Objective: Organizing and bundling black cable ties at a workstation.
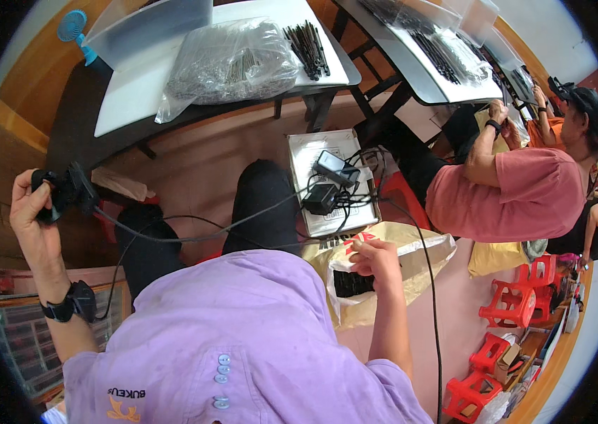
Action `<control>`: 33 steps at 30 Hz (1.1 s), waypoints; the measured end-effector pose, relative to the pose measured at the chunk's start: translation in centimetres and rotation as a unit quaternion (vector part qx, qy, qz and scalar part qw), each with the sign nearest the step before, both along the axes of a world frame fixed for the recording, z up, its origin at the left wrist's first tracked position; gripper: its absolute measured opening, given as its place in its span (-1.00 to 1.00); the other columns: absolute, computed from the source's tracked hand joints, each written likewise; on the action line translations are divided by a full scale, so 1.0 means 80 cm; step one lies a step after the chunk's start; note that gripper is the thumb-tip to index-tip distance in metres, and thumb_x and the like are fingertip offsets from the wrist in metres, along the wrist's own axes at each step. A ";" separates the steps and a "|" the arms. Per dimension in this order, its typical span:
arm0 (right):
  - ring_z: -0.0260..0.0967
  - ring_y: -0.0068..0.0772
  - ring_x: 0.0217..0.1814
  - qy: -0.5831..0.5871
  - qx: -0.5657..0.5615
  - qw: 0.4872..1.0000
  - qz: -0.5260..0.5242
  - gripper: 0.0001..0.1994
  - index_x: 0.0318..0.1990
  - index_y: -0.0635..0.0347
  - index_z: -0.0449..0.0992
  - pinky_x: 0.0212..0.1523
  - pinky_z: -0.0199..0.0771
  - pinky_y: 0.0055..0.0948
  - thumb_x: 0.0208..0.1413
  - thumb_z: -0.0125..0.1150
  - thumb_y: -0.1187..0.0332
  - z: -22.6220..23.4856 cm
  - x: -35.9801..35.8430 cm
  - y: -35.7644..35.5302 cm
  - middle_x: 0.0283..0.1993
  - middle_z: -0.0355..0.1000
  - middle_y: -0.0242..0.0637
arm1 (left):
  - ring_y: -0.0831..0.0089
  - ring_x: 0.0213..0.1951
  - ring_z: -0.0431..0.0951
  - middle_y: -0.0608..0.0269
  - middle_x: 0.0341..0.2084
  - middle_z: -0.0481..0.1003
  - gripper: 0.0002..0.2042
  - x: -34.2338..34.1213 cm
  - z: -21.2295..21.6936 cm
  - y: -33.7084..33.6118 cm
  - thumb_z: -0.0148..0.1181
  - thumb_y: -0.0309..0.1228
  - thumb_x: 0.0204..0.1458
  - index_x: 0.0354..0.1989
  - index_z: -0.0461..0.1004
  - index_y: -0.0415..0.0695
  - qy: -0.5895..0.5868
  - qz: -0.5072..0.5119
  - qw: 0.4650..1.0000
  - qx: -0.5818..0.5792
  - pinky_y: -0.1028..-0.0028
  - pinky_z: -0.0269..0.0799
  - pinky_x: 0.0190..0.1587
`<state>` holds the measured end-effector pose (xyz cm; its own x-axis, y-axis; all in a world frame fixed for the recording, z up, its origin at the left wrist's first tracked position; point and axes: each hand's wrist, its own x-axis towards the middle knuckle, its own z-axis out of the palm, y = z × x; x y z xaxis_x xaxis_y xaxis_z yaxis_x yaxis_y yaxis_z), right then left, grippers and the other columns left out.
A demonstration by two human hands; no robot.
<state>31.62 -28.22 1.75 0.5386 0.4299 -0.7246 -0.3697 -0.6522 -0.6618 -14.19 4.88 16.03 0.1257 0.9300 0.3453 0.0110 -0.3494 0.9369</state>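
Lilac fabric fills the bottom of the view, that's the wearer's shirt (235, 332), and beyond the lap there's a black table (76, 116) with a fat clear plastic bag (232, 63) on it. By the right knee a cream-and-yellow sack (419, 258) gapes with black pieces (353, 284) inside, and just behind it a white carton (306, 148) carries a cable bundle, a black cube-shaped adapter (321, 199) and a grey-and-black handheld unit with a screen (336, 168). The left hand (36, 206) has its fingers closed round the strap of a black strap-on device (75, 191), held well out to the left, with a grey cable (179, 240) running from it over the lap to that bundle. The right hand (375, 260) is half curled over the sack's mouth, and I can't tell if it's gripping anything. My take: hold it by the strap, leave slack in the cable (a tug could well drag the adapter off the carton) and keep the lead clear of the black wrist unit (76, 302) on the left wrist. As for writing, the shirt has dark lettering over an orange motif, upside down from here, the sack has red and dark print by the right fingers, and the carton's printing is too small to read.
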 end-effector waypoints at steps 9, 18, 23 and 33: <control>0.38 -0.06 0.04 -0.683 -0.128 0.709 0.124 -0.58 0.04 0.03 0.44 -0.04 0.38 -0.10 0.00 0.32 0.24 0.056 0.049 0.010 0.00 0.40 -0.17 | 0.68 -0.35 0.33 0.40 -0.32 0.44 -0.76 0.036 0.065 0.012 0.18 -0.60 -0.04 -0.15 0.45 -0.20 0.004 -0.052 0.997 0.049 0.68 0.21 -0.20; 0.27 -0.50 -0.69 -0.197 -0.005 0.980 0.003 -0.92 -0.46 0.36 0.54 -0.67 0.19 -0.52 -0.03 0.13 0.56 -0.029 0.098 -0.146 -0.64 0.34 -0.37 | 0.63 -0.32 0.31 0.44 -0.35 0.39 -0.75 -0.065 0.104 0.057 0.19 -0.54 0.00 -0.11 0.48 -0.19 -0.017 0.092 0.992 0.089 0.63 0.25 -0.14; 0.38 -0.42 -0.60 -0.289 -0.086 0.953 0.036 -0.96 -0.56 0.33 0.54 -0.58 0.32 -0.37 -0.21 0.17 0.56 -0.046 0.120 -0.135 -0.61 0.43 -0.23 | 0.63 -0.32 0.32 0.45 -0.36 0.38 -0.76 -0.098 0.099 0.062 0.18 -0.52 0.01 -0.11 0.49 -0.16 -0.045 0.126 0.987 0.090 0.63 0.24 -0.11; 0.52 0.08 -0.19 -0.606 -0.242 0.758 0.008 -0.80 -0.22 0.14 0.56 -0.19 0.46 -0.05 0.00 0.18 0.32 0.031 0.092 0.009 -0.28 0.55 -0.03 | 0.66 -0.32 0.33 0.35 -0.24 0.46 -0.75 -0.050 0.074 0.013 0.13 -0.56 -0.07 -0.16 0.46 -0.17 0.028 -0.004 0.999 0.029 0.66 0.24 -0.17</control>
